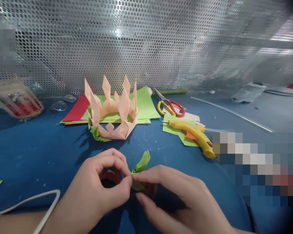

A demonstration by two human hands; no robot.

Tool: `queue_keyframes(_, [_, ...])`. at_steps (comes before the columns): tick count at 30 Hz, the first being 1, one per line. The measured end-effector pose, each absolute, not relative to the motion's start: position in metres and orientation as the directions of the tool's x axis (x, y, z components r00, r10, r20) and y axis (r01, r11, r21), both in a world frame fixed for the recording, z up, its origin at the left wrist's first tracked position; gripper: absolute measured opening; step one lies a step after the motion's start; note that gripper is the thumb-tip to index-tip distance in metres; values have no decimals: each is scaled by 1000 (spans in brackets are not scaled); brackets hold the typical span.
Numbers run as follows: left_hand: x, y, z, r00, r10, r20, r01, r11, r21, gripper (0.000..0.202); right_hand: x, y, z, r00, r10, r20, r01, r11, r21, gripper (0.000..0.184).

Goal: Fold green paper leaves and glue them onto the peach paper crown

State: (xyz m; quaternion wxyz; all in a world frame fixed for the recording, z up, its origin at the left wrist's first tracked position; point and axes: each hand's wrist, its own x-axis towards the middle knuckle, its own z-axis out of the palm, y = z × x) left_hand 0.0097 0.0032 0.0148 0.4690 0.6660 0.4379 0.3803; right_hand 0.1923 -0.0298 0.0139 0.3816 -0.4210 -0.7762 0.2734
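A small piece of folded green paper [142, 162] is held up over the blue table, between my two hands. My left hand [104, 182] pinches its near edge between thumb and index finger. From the other side, my right hand [178, 195] has its index fingertip on the same spot, with the other fingers partly behind the paper and the thumb lower, a little apart. Beyond the hands stands a peach folded-paper crown [112, 133] with tall pointed tips. Green folded paper leaves [95, 132] sit at its lower left side.
Red paper [74, 109] and green sheets [147, 104] lie behind the crown. To the right are scissors [171, 107] and a yellow glue gun [197, 133] on green scrap. A plastic jar [26, 100] lies left; a white cable [47, 201] crosses my left forearm. Perforated metal mesh [146, 42] stands behind.
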Motion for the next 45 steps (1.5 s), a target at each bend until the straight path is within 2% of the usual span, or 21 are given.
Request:
queue_keyframes(4, [9, 6, 17, 314, 946, 78, 202, -147, 968, 11, 191, -32, 13, -369, 850, 376, 430, 515, -742, 31])
queue_keyframes(6, [10, 6, 19, 286, 958, 36, 193, -94, 977, 10, 189, -33, 11, -313, 863, 396, 433, 501, -750, 31])
queue_keyframes(10, [14, 4, 23, 266, 956, -128, 114, 100, 988, 8, 186, -32, 8, -174, 893, 415, 408, 449, -795, 24])
queue_keyframes(14, [18, 0, 22, 355, 901, -250, -39, 282, 959, 13, 187, -29, 11, -189, 870, 455, 401, 491, -773, 19])
queue_keyframes(17, [18, -2, 17, 401, 884, -242, -77, 295, 952, 13, 187, -28, 12, -203, 851, 485, 382, 525, -761, 22])
queue_keyframes(21, [22, -1, 13, 395, 889, -233, -49, 274, 961, 11, 184, -28, 10, -121, 868, 482, 372, 489, -789, 21])
queue_keyframes(24, [30, -1, 15, 329, 899, -288, -31, 315, 949, 13, 187, -26, 8, -110, 869, 482, 372, 486, -791, 20])
queue_keyframes(27, [38, -3, 16, 256, 898, -358, -69, 386, 920, 23, 193, -23, 8, -147, 851, 504, 395, 518, -759, 20])
queue_keyframes(31, [43, -5, 16, 281, 869, -407, -121, 453, 883, 30, 202, -21, 10, -230, 801, 553, 413, 595, -690, 21])
queue_keyframes(39, [36, -6, 18, 348, 849, -398, -145, 469, 871, 35, 202, -22, 12, -285, 661, 694, 435, 735, -520, 19])
queue_keyframes(45, [37, -8, 20, 339, 847, -410, -150, 479, 865, 29, 199, -24, 13, -308, 612, 728, 456, 767, -452, 18])
